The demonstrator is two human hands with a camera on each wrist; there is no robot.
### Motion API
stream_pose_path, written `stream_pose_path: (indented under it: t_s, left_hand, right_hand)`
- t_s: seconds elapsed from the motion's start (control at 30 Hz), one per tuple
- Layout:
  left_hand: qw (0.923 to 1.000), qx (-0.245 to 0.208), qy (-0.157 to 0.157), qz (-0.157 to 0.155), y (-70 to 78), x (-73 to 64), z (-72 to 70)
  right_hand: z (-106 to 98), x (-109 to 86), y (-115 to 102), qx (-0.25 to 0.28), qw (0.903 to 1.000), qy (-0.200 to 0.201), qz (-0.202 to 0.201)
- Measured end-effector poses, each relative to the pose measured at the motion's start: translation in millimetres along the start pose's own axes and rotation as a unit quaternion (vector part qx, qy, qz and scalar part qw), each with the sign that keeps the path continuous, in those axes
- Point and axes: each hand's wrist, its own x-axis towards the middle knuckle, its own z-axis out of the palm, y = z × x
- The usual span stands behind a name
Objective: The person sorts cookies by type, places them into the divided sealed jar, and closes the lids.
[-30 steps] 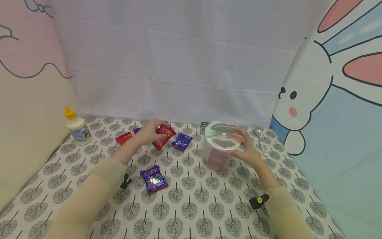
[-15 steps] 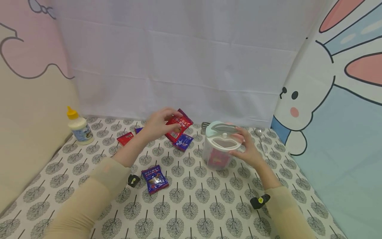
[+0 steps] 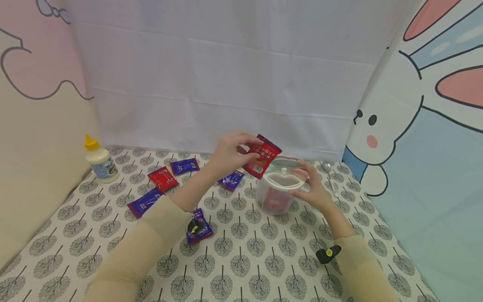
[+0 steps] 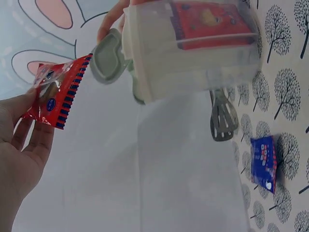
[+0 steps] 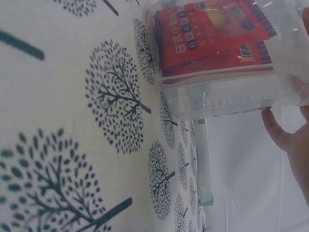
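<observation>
Pinched between my left hand's [image 3: 231, 152] thumb and fingers is a red snack packet [image 3: 264, 156], raised above the table. It overlaps the back left rim of a clear plastic container [image 3: 272, 200] in the head view. My right hand [image 3: 316, 188] grips the container's right side near the top, fingers at a lifted lid flap [image 3: 289, 162]. The white lid has a heart-shaped opening section at the front. Inside the container lie red packets [image 5: 212, 34], as the right wrist view shows. In the left wrist view the held packet [image 4: 54, 94] is left of the container [image 4: 159, 72].
Blue packets [image 3: 185, 166] and a red packet [image 3: 163, 179] lie left on the tree-patterned cloth. Another blue packet [image 3: 231, 180] is just left of the container. A slotted turner [image 4: 223, 118] lies behind it, a spoon [image 3: 327, 168] to its right. A yellow-capped bottle [image 3: 101, 162] stands far left.
My left hand has lifted the red packet off the back of the table and carried it right, up to the container. The right hand and the container have stayed in place.
</observation>
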Motion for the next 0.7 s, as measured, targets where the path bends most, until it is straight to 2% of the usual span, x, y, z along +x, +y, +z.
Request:
stream_pose_path:
  t_s: [0.2,0.33,0.5,0.7]
  left_hand:
    - [0.9977,-0.050,0.022,0.040,1.8,7.5,34.2]
    - [0.9959,-0.056,0.032,0.064,0.3,10.9,55.1]
    - [0.9949,-0.032,0.040,0.087,-7.9,10.8,77.1]
    - [0.9963,0.015,0.013,0.083,-23.0,0.8,91.4]
  right_hand:
    - [0,0.0,1,0.013,0.9999,0.002,-0.006]
    - [0,0.0,2,0.015,0.9994,0.004,-0.030]
    - [0,-0.1,1,0.021,0.9990,0.005,-0.040]
    - [0,-2.1,-1,0.010,0.9998,0.000,-0.016]
